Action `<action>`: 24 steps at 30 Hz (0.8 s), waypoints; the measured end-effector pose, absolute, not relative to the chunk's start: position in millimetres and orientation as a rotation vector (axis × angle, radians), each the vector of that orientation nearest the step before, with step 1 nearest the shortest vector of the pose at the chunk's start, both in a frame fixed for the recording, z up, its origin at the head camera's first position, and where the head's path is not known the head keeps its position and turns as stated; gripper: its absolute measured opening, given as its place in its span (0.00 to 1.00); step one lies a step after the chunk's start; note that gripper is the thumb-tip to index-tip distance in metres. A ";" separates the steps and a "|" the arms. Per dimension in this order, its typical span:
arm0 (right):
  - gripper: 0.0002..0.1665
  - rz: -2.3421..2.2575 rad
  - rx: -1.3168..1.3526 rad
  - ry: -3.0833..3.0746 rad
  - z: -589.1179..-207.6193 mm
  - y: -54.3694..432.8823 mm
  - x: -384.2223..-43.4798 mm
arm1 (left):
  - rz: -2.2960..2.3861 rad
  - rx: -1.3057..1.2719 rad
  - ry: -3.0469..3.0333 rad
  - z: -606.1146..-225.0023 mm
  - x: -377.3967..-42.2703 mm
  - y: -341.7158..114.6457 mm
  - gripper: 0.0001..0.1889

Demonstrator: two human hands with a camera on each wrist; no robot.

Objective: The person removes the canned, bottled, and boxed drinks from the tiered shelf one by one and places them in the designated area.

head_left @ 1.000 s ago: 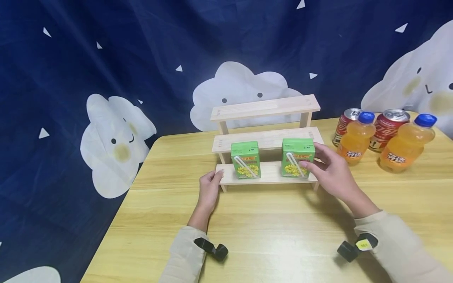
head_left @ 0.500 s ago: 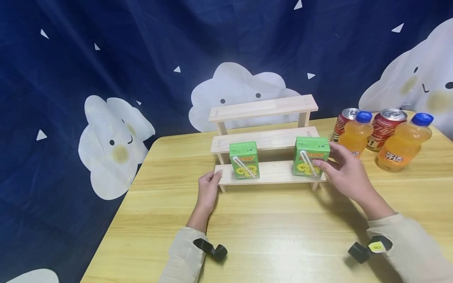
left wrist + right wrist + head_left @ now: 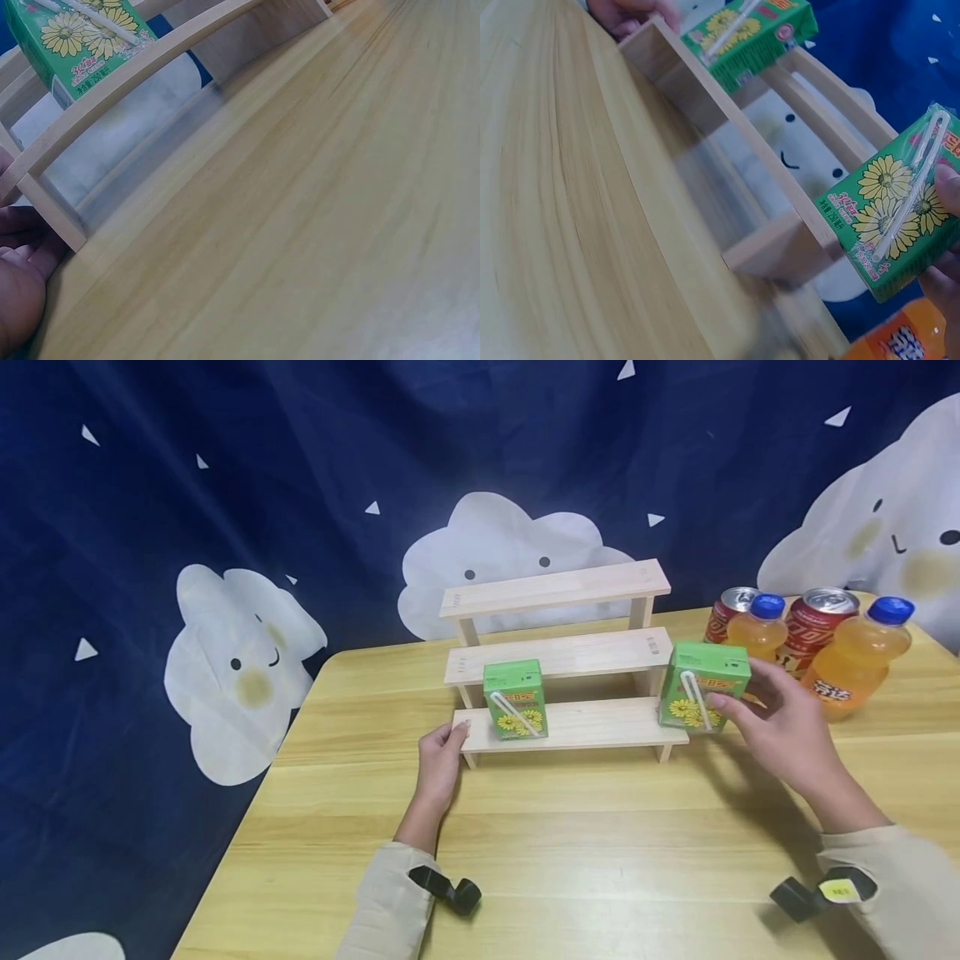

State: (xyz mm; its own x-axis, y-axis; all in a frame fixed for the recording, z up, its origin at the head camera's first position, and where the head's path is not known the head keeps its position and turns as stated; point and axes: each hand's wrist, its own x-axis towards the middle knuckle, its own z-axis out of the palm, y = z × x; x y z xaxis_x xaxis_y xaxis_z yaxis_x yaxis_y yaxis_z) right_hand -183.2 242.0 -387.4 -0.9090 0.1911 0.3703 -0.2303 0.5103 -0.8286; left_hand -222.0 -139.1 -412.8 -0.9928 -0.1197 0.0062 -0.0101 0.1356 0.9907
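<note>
A three-tier wooden shelf [image 3: 592, 727] stands on the table. My left hand [image 3: 441, 758] grips the left end of its bottom tier, thumb on top; the left wrist view shows fingers [image 3: 30, 240] beneath the board. One green drink carton [image 3: 516, 700] with yellow flowers and a wrapped straw stands upright on that tier, near the left. My right hand [image 3: 787, 727] holds a matching green drink carton [image 3: 703, 687] at its right side, thumb on the front. This carton is at the right end of the bottom tier, partly past the edge, as the right wrist view also shows [image 3: 900, 202].
Behind and right of my right hand stand two orange soda bottles [image 3: 855, 652] with blue caps and two red cans [image 3: 816, 620]. The nearer bottle overlaps the carton in view. A dark blue cloud-print curtain [image 3: 337, 460] hangs behind the wooden table [image 3: 525, 860].
My right hand has moved right with its carton, from on the bottom tier to its right end. My left hand and the other carton have stayed in place.
</note>
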 end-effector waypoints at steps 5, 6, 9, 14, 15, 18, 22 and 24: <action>0.37 1.403 -0.061 -2.353 -389.0 259.5 -177.7 | -2.008 0.131 -2.308 -413.2 -222.2 -139.4 0.17; 0.37 1.399 -0.088 -2.361 -389.5 263.6 -176.5 | -2.009 0.132 -2.310 -413.1 -222.2 -139.4 0.17; 0.36 1.394 -0.145 -2.357 -393.2 275.4 -173.9 | -2.012 0.130 -2.312 -413.0 -222.3 -139.1 0.17; 0.33 1.405 -0.187 -2.322 -403.6 289.6 -172.9 | -2.026 0.115 -2.301 -413.1 -222.0 -139.7 0.18; 0.33 1.415 -0.189 -2.312 -406.0 291.9 -173.2 | -2.025 0.111 -2.301 -413.4 -222.0 -139.7 0.18; 0.33 1.437 -0.198 -2.275 -413.1 298.9 -174.4 | -2.027 0.109 -2.303 -413.7 -221.6 -139.7 0.18; 0.32 1.450 -0.198 -2.213 -420.8 310.5 -175.0 | -2.024 0.106 -2.310 -413.3 -221.2 -139.4 0.18; 0.31 1.447 -0.184 -2.184 -423.7 317.2 -174.7 | -2.024 0.106 -2.310 -412.7 -221.2 -139.4 0.18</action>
State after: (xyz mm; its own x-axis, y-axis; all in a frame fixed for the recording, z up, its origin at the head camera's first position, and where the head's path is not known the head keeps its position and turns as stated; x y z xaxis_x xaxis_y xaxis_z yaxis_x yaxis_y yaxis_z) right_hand -174.7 317.2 -423.7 -0.8610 0.3802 0.3379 -0.1628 0.4234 -0.8912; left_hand -221.2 -139.4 -412.7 -0.9953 -0.0971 0.0061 -0.0068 0.1313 0.9913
